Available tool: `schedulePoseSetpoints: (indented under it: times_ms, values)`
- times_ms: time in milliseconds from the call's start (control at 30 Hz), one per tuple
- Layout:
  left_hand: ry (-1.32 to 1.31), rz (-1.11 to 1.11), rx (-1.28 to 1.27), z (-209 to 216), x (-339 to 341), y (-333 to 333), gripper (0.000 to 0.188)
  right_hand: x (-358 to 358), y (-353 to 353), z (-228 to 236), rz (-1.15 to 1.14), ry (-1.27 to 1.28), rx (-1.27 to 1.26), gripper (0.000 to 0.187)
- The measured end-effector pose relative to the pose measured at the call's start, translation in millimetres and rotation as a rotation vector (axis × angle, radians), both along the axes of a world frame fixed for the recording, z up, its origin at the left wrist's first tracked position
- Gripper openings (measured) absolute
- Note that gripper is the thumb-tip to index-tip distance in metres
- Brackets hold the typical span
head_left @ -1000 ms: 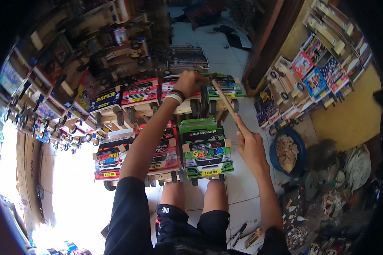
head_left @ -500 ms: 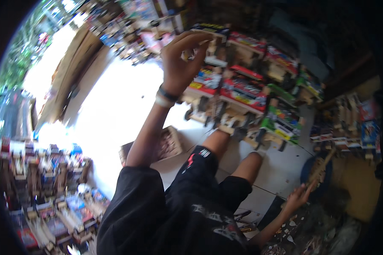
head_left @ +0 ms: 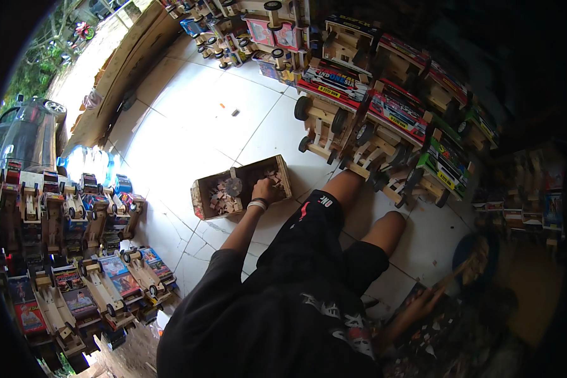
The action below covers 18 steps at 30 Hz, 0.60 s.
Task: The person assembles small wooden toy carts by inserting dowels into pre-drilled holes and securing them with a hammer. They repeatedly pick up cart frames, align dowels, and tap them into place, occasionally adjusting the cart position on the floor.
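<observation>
My left hand [head_left: 264,189], with bands round its wrist, is down inside the right part of an open cardboard box [head_left: 197,200]. Its fingers are curled among small pinkish-brown pieces [head_left: 223,203], and what they hold, if anything, is hidden. A round grey disc [head_left: 233,186] rests at the divider in the middle of the box. Off to the right in dim light, my right hand [head_left: 420,305] is closed round the near end of a thin wooden stick [head_left: 450,275]. The stick's far end reaches over a dark blue round tub [head_left: 466,246].
Wooden toy trucks [head_left: 390,116] with printed panels and black wheels stand stacked ahead of my knees. More toy trucks [head_left: 91,283] fill the left side and the far edge. A wooden plank [head_left: 129,69] borders the white tiled floor [head_left: 195,113]. Scraps [head_left: 431,331] lie at lower right.
My left hand has come down from in front of the stacked trucks into the cardboard box. My right hand keeps hold of the wooden stick. The whole view has shifted a little.
</observation>
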<state>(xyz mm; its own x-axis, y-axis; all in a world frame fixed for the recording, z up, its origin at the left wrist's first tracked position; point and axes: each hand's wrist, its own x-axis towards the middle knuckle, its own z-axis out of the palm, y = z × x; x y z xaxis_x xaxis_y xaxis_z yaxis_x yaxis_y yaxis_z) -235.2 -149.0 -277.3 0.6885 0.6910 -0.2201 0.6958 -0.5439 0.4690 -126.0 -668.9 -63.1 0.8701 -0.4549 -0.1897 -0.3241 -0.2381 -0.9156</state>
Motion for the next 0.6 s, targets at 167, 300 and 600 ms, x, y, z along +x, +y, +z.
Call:
schedulePoseSetpoints:
  times_ms: [167,300,600]
  values:
    - [0.076,0.119,-0.083,-13,14,4,0.018,1,-3,10,0.005,0.031,-0.082,0.055]
    - [-0.019,0.182,-0.121,2,16,18,0.017,-5,-8,9,0.046,0.011,-0.016,0.057]
    - [0.042,0.054,0.014,-3,14,5,0.019,-12,3,-7,0.038,0.057,0.136,0.059]
